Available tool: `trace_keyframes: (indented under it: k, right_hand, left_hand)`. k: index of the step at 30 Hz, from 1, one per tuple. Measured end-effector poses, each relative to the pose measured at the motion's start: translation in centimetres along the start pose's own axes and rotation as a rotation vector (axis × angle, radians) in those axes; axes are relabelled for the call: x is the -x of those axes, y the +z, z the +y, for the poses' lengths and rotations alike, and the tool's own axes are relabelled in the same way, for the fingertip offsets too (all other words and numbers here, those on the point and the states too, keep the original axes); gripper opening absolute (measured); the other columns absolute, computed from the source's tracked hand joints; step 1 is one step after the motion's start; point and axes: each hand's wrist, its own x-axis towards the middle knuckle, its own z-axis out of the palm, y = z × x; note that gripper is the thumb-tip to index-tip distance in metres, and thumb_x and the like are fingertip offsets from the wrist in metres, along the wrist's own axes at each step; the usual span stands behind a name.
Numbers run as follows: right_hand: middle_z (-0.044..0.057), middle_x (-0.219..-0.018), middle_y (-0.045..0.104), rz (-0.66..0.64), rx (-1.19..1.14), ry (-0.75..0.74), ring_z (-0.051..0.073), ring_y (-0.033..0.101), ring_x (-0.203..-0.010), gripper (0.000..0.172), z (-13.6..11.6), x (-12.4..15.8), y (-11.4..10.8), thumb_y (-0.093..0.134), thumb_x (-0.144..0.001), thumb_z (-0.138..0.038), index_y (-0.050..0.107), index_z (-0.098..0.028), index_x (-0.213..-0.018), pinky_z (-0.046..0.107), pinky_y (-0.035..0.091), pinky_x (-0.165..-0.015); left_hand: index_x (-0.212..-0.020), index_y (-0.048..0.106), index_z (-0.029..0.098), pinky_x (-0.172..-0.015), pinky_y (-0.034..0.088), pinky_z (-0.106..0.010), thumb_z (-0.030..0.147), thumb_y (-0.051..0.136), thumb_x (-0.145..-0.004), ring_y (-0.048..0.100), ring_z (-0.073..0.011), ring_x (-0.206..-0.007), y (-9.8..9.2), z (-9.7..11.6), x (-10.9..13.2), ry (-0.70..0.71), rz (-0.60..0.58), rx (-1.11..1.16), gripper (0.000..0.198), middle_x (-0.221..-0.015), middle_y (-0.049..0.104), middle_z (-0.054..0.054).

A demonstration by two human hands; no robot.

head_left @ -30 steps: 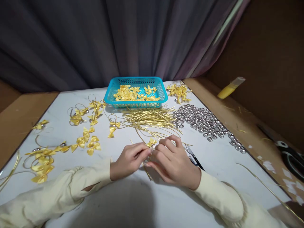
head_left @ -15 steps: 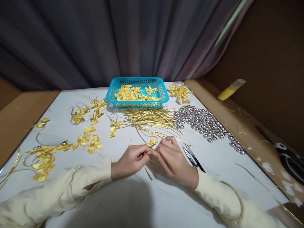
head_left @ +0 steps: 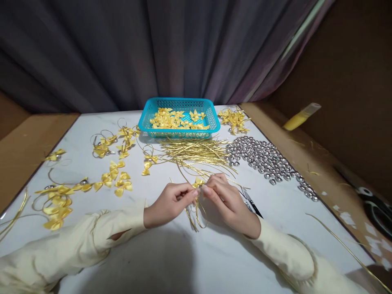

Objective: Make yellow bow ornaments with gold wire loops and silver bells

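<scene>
My left hand [head_left: 174, 202] pinches a small yellow ribbon bow [head_left: 199, 182] between thumb and forefinger, just above the middle of the table. Under the bow hangs a loop of gold cord [head_left: 202, 220]. Close by on the right, my right hand [head_left: 228, 200] has its fingers curled together beside the bow; whatever lies in its fingertips is too small to make out. Thread snips [head_left: 251, 203] lie partly hidden behind my right hand. Beyond both hands spreads a pile of gold cords [head_left: 196, 151].
A blue basket [head_left: 142, 124] of yellow bows stands at the back. Silver bells or beads [head_left: 260, 157] are heaped at right. Finished-looking bows with cord loops [head_left: 58, 204] lie at left. Black-handled scissors [head_left: 378, 210] and a yellow-filled tube [head_left: 301, 117] are at the far right.
My hands have moved slightly apart, the right one shifting a little to the right. The gold cord loop beneath the bow now shows between them. The view has shifted slightly.
</scene>
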Motion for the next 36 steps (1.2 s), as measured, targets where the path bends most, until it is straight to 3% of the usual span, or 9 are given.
trace_keyframes:
  k: [17,20,23,26,29,32,36]
  right_hand:
    - [0.0,-0.061,0.048,0.025,0.003,0.045,0.013,0.044,-0.063,0.027,-0.6,0.0,0.1,0.038,-0.092,-0.019,0.045,-0.019,-0.066,0.03,0.036,-0.068]
    - [-0.001,-0.059,0.047,0.033,-0.014,0.157,0.013,0.045,-0.062,0.031,-0.8,-0.2,0.0,0.038,-0.093,-0.025,0.045,-0.019,-0.063,0.028,0.036,-0.065]
    - [-0.003,-0.057,0.044,0.019,-0.115,0.361,0.011,0.042,-0.057,0.036,-0.7,-0.5,0.0,0.039,-0.092,-0.034,0.045,-0.018,-0.06,0.025,0.034,-0.058]
    - [-0.005,-0.052,0.036,-0.08,-0.31,0.55,0.009,0.035,-0.049,0.042,-0.3,-0.8,0.2,0.036,-0.092,-0.043,0.045,-0.018,-0.059,0.023,0.03,-0.049]
    - [-0.005,-0.05,0.035,-0.193,-0.387,0.61,0.009,0.033,-0.045,0.047,0.1,-1.1,-0.1,0.029,-0.093,-0.047,0.045,-0.018,-0.06,0.023,0.029,-0.046]
    - [-0.001,-0.058,0.048,-0.185,-0.131,0.545,0.011,0.045,-0.054,0.043,0.2,-1.2,-2.0,0.03,-0.093,-0.045,0.047,-0.018,-0.064,0.024,0.036,-0.054]
    - [0.004,-0.074,0.059,-0.092,0.483,0.499,0.017,0.054,-0.064,0.028,0.4,0.8,-6.4,0.038,-0.09,-0.044,0.051,-0.02,-0.082,0.027,0.038,-0.057]
  left_hand:
    - [-0.059,0.047,0.015,-0.042,0.024,-0.02,0.033,0.043,-0.087,0.03,-0.0066,-0.045,-0.1,-0.3,0.1,0.009,-0.01,0.039,0.034,-0.048,0.036,0.006]
    - [-0.058,0.048,0.015,-0.042,0.023,-0.02,0.036,0.044,-0.087,0.028,-0.0064,-0.044,-0.1,-0.4,0.1,-0.013,-0.009,0.064,0.035,-0.048,0.034,0.006]
    - [-0.058,0.048,0.015,-0.042,0.022,-0.02,0.037,0.045,-0.087,0.027,-0.0063,-0.044,-0.1,-0.5,0.2,-0.041,-0.006,0.101,0.036,-0.048,0.031,0.006]
    - [-0.06,0.047,0.015,-0.042,0.022,-0.021,0.037,0.045,-0.087,0.027,-0.0064,-0.045,0.0,-0.6,0.2,-0.048,-0.003,0.135,0.035,-0.049,0.031,0.006]
    - [-0.059,0.044,0.016,-0.042,0.022,-0.021,0.038,0.044,-0.087,0.026,-0.0062,-0.045,0.0,-0.5,0.2,-0.046,0.013,0.128,0.036,-0.049,0.03,0.007]
    - [-0.057,0.039,0.017,-0.043,0.022,-0.021,0.038,0.044,-0.087,0.026,-0.0061,-0.045,-0.1,-0.3,0.1,-0.035,0.032,0.085,0.038,-0.048,0.03,0.007]
    - [-0.055,0.037,0.017,-0.043,0.023,-0.022,0.038,0.044,-0.087,0.027,-0.0064,-0.045,-0.2,-0.2,0.0,-0.033,0.028,0.093,0.039,-0.048,0.03,0.007]
